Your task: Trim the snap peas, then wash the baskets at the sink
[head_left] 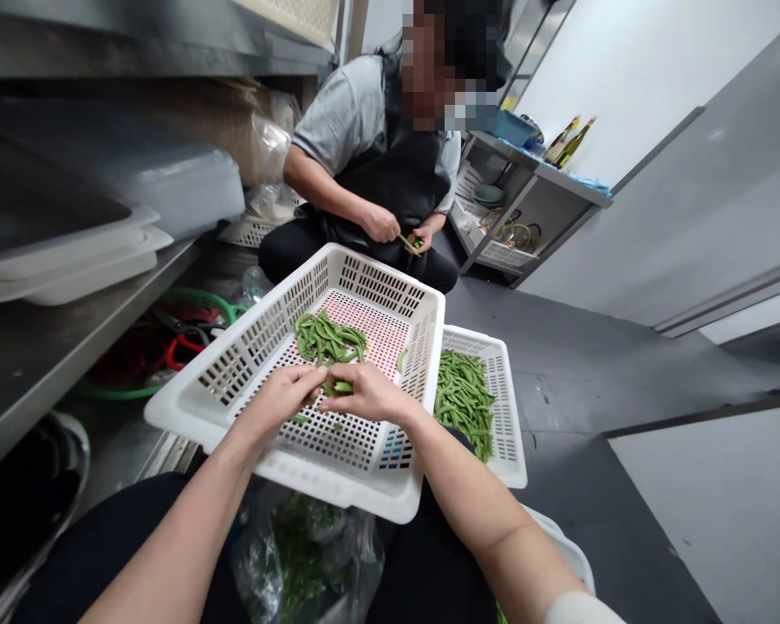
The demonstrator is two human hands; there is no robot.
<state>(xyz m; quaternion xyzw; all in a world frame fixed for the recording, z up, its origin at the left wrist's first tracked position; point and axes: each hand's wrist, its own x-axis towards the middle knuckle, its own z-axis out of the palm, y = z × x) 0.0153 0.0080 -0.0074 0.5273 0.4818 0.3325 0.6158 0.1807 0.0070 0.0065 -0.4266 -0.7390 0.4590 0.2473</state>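
Over the front half of a white plastic basket point(188, 390), my two hands meet with green beans between them. My left hand point(292, 390) pinches at the end of a green bean with its fingertips. Closed around a few green beans point(341, 387) is my right hand point(370, 394), whose curled fingers partly hide them. Beyond my hands a small heap of green beans point(328, 336) lies on the basket's slatted bottom, with a few loose pieces nearby. A second white basket point(510, 416) to the right holds a large pile of green beans point(464, 390).
Across the basket a co-worker point(377, 156) sits holding green beans. At left, a metal shelf point(104, 347) carries plastic trays; below it a green basket point(214, 303) holds red-handled scissors point(182, 347). A plastic bag of greens point(305, 555) lies below me. Bottles point(572, 143) stand on a far table.
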